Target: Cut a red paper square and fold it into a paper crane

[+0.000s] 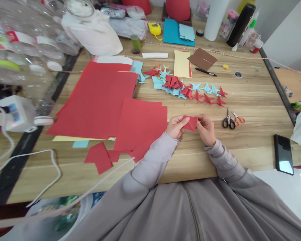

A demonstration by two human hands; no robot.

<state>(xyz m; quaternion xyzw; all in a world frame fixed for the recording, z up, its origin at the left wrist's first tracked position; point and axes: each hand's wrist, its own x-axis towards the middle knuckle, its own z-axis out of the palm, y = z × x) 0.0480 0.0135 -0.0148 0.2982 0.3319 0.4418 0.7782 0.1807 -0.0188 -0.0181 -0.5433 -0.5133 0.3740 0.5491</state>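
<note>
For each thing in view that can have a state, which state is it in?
Left hand: pinching the small red paper
Right hand: pinching its other side
Small red paper: folded
Large red sheets: unfolded, lying flat
Paper figures: folded
Black scissors: lying flat, opening unclear
Orange-handled scissors: lying flat
Phone: lying flat
Black pen: lying flat

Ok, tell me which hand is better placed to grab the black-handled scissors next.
The right hand, most likely: the black-handled scissors lie on its side, nearer to it than to the left hand. Both hands hold the red folded paper.
</note>
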